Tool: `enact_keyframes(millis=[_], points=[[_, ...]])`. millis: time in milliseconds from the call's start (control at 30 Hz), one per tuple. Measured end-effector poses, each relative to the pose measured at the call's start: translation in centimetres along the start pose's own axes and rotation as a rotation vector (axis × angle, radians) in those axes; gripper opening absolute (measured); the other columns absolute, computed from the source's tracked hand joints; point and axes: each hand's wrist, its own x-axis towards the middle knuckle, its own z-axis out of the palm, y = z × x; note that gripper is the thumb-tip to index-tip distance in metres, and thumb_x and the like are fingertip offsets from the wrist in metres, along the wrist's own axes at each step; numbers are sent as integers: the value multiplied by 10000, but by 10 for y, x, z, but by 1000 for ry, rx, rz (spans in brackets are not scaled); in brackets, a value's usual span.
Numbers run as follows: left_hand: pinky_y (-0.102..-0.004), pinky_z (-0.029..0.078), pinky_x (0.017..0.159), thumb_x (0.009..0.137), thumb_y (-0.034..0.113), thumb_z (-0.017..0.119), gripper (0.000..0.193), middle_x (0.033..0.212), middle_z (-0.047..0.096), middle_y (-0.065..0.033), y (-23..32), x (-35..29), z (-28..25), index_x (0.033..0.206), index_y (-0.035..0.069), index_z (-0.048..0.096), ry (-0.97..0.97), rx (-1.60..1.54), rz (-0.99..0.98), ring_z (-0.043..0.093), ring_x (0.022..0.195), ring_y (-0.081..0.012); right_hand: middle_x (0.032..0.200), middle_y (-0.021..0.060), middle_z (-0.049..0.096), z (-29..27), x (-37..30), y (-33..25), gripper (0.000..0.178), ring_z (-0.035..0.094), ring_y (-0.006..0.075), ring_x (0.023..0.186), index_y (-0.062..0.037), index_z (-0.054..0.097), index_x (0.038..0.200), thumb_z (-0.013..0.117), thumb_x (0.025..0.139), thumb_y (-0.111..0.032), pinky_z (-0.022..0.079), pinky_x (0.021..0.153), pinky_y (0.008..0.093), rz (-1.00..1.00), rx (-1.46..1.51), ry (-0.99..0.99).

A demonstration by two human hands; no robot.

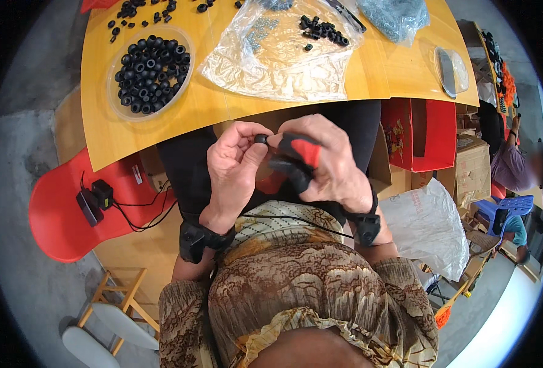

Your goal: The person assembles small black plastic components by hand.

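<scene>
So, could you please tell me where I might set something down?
Bare tabletop shows at right, between the plastic sheet, bluish bag and clear oval piece, and at near left, between the round tub and the table's edge. It is crowded in the tub, on the sheet's far half and among loose black parts at far left.

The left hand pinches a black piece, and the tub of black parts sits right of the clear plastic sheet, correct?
Wrong side: in the head view, the tub sits left of the clear plastic sheet. The left hand does pinch a black piece.
</scene>
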Motion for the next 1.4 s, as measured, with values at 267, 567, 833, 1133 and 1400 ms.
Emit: enact_keyframes(millis=[267, 567, 833, 1133, 1400], points=[[-252, 422, 546, 868, 222, 513, 252, 687, 543, -73, -2, 5, -9, 979, -3, 488, -160, -682, -197, 499, 548, -143, 784, 101, 625, -21, 17, 73, 236, 575, 154, 659, -12, 613, 918, 674, 738, -153, 438, 579, 255, 531, -353, 230], [-231, 417, 551, 861, 211, 525, 240, 697, 542, -72, 1, 4, -6, 983, 7, 493, -153, -606, -166, 506, 571, -135, 767, 140, 620, -5, 25, 127, 210, 590, 292, 679, 6, 614, 881, 650, 711, -111, 452, 609, 311, 488, -520, 134], [-215, 421, 569, 857, 197, 534, 224, 716, 550, -69, 2, 5, -7, 973, 8, 504, -137, -564, -155, 514, 586, -124, 810, 80, 630, -11, 35, 95, 132, 595, 146, 677, -5, 614, 878, 605, 753, -47, 447, 628, 230, 640, -222, 262], [-212, 434, 569, 866, 180, 525, 212, 732, 561, -72, 4, 7, -3, 979, 2, 502, -103, -535, -161, 520, 591, -116, 784, 37, 553, -15, 8, 29, 87, 560, 106, 717, 2, 527, 884, 508, 805, 33, 440, 647, 215, 440, 537, 245], [-206, 439, 569, 851, 164, 554, 221, 738, 571, -77, 4, 6, 2, 971, -16, 510, -68, -419, -121, 532, 600, -115, 867, 116, 564, -3, -6, 4, 200, 566, 140, 709, 30, 538, 987, 533, 788, 11, 452, 601, 230, 431, 662, 116]])
